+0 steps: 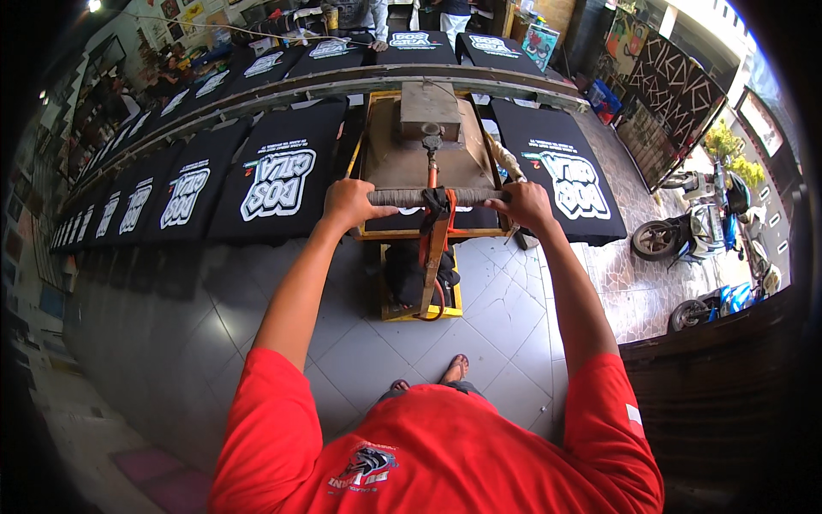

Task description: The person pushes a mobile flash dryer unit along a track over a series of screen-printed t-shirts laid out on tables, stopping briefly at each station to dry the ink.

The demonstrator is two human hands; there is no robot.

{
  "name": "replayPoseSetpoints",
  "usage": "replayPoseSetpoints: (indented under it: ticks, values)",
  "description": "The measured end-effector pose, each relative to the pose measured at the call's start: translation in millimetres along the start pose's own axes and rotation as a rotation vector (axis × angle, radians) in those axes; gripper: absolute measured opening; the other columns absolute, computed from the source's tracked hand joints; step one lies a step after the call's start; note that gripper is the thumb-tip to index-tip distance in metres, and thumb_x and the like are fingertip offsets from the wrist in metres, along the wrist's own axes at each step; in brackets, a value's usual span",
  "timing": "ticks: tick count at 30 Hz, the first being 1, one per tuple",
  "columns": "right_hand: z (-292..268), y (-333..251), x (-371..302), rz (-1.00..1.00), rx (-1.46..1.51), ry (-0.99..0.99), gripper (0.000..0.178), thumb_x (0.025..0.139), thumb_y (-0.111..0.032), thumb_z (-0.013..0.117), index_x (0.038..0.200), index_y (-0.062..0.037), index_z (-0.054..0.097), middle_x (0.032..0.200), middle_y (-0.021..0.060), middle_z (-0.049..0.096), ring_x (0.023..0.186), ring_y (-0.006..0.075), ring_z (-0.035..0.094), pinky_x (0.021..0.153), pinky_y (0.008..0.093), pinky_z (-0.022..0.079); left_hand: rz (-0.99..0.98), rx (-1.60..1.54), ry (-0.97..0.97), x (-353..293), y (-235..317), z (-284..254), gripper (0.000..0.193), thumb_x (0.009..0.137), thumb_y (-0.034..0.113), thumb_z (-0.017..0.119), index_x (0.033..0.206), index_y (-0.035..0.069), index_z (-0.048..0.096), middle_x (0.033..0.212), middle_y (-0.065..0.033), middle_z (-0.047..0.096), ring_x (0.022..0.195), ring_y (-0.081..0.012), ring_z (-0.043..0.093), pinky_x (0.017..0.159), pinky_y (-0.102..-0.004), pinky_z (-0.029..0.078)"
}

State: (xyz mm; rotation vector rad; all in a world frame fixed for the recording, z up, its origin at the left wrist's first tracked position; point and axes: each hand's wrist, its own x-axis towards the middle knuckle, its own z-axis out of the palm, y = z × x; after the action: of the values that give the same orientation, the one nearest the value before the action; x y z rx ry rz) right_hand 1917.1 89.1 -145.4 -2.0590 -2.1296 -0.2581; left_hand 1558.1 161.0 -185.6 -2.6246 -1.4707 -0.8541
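A workshop floor of grey tiles spreads beneath me, with motorbikes parked off to the right. Black cloths with white lettering lie in a near row and a far row. Straight ahead of me, a metal machine with a box on top sits in a yellow frame, between two near cloths. My left grip is closed around the left end of its grey bar, thumb lying along it; my right grip clasps the right end likewise. A red strip (strap or hose, I cannot tell) hangs near the bar's middle, above a yellow stand.
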Motion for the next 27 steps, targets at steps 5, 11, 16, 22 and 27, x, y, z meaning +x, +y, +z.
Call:
replayPoseSetpoints:
  ticks: [5,11,16,22,27]
  values:
    - [2,-17,-21,-0.011,0.017,0.011,0.066,0.078,-0.074,0.063,0.09,-0.0101,0.073,0.075,0.0101,0.07,0.08,0.0276,0.07,0.075,0.041,0.054,0.008,0.048,0.01,-19,-11,-5,0.066,0.06,0.072,0.076,0.066,0.007,0.068,0.067,-0.0142,0.067,0.068,-0.034,0.068,0.065,-0.0442,0.054]
    - [2,-20,-20,-0.01,0.048,0.065,0.067,0.077,-0.075,0.062,0.086,-0.0092,0.072,0.076,0.0115,0.07,0.08,0.0308,0.07,0.074,0.0426,0.054,0.008,0.025,0.044,-20,-11,-9,0.066,0.06,0.072,0.076,0.065,0.007,0.067,0.066,-0.0145,0.066,0.066,-0.0345,0.067,0.063,-0.0447,0.053]
    - [1,-23,-21,0.011,0.027,0.063,0.067,0.077,-0.075,0.062,0.086,-0.009,0.071,0.075,0.0108,0.069,0.081,0.0303,0.07,0.075,0.0422,0.054,0.012,0.032,0.043,-20,-12,-6,0.066,0.06,0.072,0.076,0.066,0.007,0.068,0.066,-0.0152,0.067,0.068,-0.035,0.068,0.063,-0.0449,0.053]
    - [-5,-27,-23,0.04,0.055,0.024,0.066,0.077,-0.074,0.063,0.085,-0.0089,0.07,0.077,0.0107,0.07,0.082,0.03,0.07,0.075,0.0419,0.054,-0.01,0.048,0.028,-22,-10,-10,0.067,0.06,0.073,0.075,0.069,0.006,0.067,0.068,-0.0135,0.067,0.071,-0.0334,0.068,0.066,-0.0439,0.054]
    - [-1,-23,-23,0.01,0.022,0.07,0.066,0.077,-0.074,0.063,0.085,-0.0086,0.07,0.077,0.0118,0.07,0.083,0.0305,0.07,0.075,0.0428,0.054,-0.039,0.046,-0.008,-21,-5,-15,0.067,0.061,0.072,0.076,0.07,0.006,0.068,0.07,-0.0144,0.068,0.072,-0.0339,0.069,0.067,-0.0442,0.055]
